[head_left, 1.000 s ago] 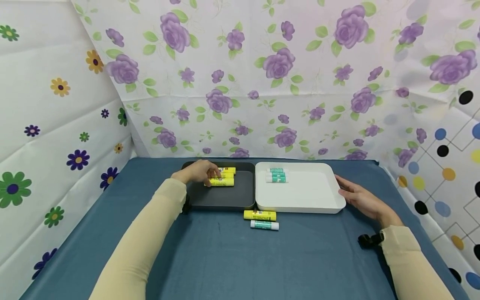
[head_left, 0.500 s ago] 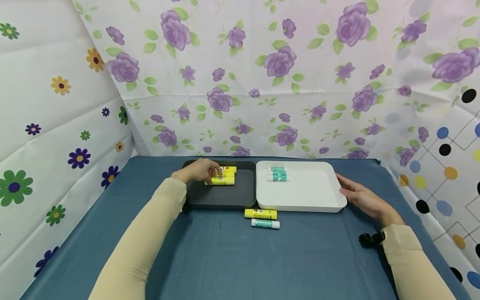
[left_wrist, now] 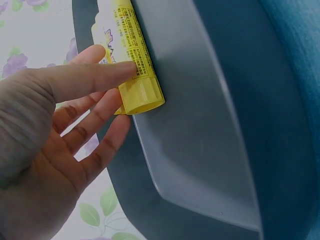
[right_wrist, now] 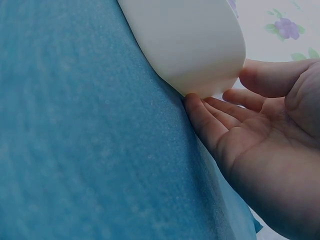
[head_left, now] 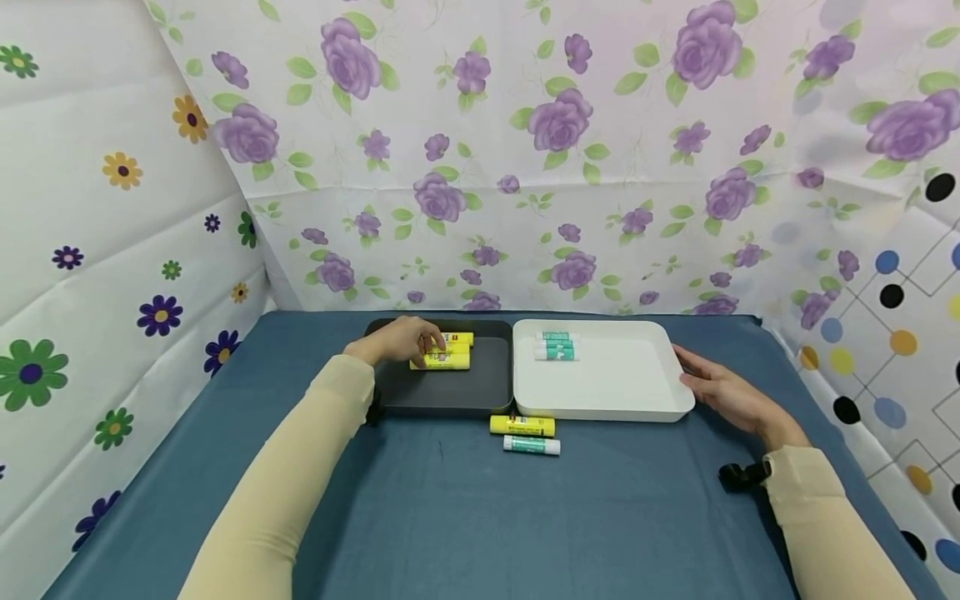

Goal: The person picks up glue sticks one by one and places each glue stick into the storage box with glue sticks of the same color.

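Observation:
In the head view, my left hand (head_left: 401, 340) reaches into the dark grey tray (head_left: 480, 387), at several yellow glue sticks lying side by side. The left wrist view shows my thumb on the nearest yellow glue stick (left_wrist: 135, 60) near its capped end, with fingers curled at its far side, pinching it. My right hand (head_left: 731, 400) touches the right end of the white tray (head_left: 607, 392), its fingers mostly straight against the outer wall (right_wrist: 200, 80). Small white-and-green glue sticks (head_left: 557, 353) lie inside the white tray.
A yellow glue stick (head_left: 522, 426) and a white-and-green glue stick (head_left: 532, 445) lie on the blue cloth (head_left: 480, 517) in front of the trays. The trays stand side by side. A flowered curtain (head_left: 480, 167) rises behind the table, with patterned sheets at both sides.
Both hands keep their places on the glue stick and the white tray. Only the head view has shifted slightly.

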The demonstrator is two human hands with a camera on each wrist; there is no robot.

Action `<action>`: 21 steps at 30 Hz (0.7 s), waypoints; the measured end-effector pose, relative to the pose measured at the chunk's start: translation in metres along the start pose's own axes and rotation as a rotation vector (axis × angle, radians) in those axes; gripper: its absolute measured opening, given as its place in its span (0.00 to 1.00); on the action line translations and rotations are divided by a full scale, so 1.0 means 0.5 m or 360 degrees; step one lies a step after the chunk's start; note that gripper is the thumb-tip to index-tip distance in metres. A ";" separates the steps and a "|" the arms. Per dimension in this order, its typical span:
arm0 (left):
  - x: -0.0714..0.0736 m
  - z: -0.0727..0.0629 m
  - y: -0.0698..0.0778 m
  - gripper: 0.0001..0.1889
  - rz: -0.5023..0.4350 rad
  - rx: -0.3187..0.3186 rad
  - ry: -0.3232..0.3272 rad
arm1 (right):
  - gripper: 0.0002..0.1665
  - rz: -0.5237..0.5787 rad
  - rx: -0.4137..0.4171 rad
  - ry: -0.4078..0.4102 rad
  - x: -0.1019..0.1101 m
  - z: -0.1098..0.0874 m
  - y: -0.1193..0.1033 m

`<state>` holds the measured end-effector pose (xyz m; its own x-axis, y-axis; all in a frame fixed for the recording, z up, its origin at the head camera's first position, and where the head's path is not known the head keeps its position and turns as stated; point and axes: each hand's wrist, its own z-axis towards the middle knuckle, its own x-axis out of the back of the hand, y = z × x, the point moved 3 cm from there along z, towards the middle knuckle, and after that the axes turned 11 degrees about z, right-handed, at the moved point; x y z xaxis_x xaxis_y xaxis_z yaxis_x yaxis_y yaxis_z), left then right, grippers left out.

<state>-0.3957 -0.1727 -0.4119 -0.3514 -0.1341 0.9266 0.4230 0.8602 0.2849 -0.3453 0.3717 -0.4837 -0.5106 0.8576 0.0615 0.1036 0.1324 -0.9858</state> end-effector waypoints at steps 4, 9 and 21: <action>0.000 -0.001 0.002 0.20 -0.0001 -0.0003 0.0001 | 0.45 -0.0013 -0.0003 0.0006 0.002 -0.001 0.002; 0.006 -0.003 0.009 0.20 -0.0014 -0.0013 0.0000 | 0.45 -0.0029 -0.0004 0.0006 0.003 -0.002 0.003; 0.021 -0.034 0.056 0.17 -0.0295 -0.0201 0.0240 | 0.45 -0.0041 -0.0009 0.0010 0.003 0.000 0.001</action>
<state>-0.3734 -0.1583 -0.3899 -0.3083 -0.3633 0.8792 0.4674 0.7471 0.4726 -0.3460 0.3732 -0.4841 -0.5078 0.8570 0.0877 0.0952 0.1570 -0.9830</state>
